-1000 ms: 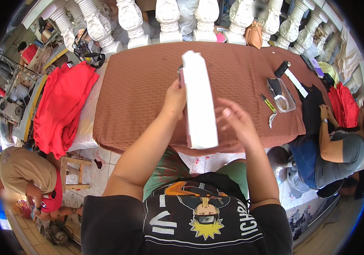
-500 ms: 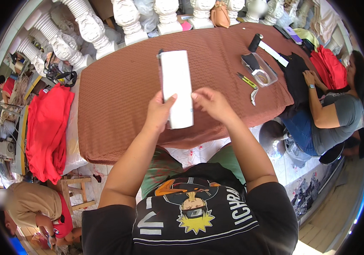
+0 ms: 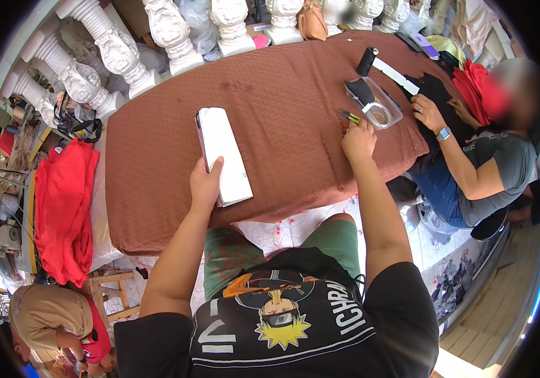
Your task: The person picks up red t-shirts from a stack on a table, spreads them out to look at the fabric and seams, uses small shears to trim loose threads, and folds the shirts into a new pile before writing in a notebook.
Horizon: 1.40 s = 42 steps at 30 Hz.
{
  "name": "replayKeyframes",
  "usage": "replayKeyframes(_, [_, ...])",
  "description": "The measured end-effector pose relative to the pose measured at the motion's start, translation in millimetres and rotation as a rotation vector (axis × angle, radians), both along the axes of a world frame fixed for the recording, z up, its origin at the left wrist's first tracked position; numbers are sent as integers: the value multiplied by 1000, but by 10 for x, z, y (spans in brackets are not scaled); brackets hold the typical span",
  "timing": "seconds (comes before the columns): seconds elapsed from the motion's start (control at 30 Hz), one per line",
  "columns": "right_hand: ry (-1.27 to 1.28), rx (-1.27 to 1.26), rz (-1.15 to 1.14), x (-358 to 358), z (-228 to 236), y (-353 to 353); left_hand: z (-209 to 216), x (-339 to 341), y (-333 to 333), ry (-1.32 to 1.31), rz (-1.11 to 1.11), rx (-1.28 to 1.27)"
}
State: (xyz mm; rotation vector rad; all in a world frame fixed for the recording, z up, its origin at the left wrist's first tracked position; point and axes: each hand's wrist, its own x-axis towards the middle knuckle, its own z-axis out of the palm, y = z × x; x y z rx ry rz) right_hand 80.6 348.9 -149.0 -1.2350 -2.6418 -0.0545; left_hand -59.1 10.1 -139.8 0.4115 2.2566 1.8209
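Observation:
My left hand (image 3: 206, 184) is closed on the near end of a long white folded bundle (image 3: 224, 148) with a dark edge along its left side, thumb on top and fingers under it. The bundle lies at a slant over the brown cloth. Out to the right, my right hand (image 3: 359, 140) has its fingers closed round yellow-green thread snips (image 3: 350, 116); only their front end shows past the fingers. Just beyond this hand sits a clear plastic box (image 3: 393, 113) with a dark item and a small ring-shaped piece inside.
A brown quilted cloth (image 3: 156, 170) covers the table. A black thread spool (image 3: 366, 61), a white strip (image 3: 396, 75) and black fabric (image 3: 437, 101) lie to the right, where a co-worker (image 3: 503, 164) sits. Red garments (image 3: 65, 208) hang over the left side. White balusters (image 3: 229, 25) line the back.
My right hand has left the white bundle's side and reached right to the snips, closing on them. My left hand has drawn the bundle left and tilted it. The co-worker's hand has moved toward the white strip.

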Motion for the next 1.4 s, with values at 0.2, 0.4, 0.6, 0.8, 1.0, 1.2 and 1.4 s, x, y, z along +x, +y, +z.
replayKeyframes(0.2, [65,-11,-50,-61,171,53,2,30,-4,21,13,60])
replayKeyframes(0.4, [132,9,-23,-85,146,53,1,30,5,13,19,95])
replayKeyframes(0.6, [225,95,104,-274,99,-85,23,65,-11,12,13,74])
replayKeyframes(0.8, [221,-108,567,-466,151,-913,37,-28,-35,-197,15,237])
replayKeyframes(1.0, [235,-222,838,-808,403,-1470,360,-739,-518,-355,192,601])
replayKeyframes(1.2, [179,-231,972,-1522,419,-1715,590,-1910,-1163,-246,374,433])
replayKeyframes(1.4, [196,-177,1012,-2116,328,-2017,460,-3297,-1522,-49,632,267])
